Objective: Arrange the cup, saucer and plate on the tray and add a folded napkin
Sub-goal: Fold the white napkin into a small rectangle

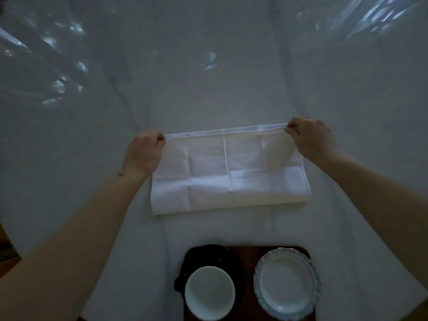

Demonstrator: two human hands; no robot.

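While both hands, left (144,151) and right (310,139), pinch its far corners: napkin (229,172), soft, light, limp; grip by corners.

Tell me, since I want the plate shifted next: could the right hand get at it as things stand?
Probably not yet: the right hand pinches a far corner of the napkin. Once it lets go, nothing blocks the way back to the plate on the tray.
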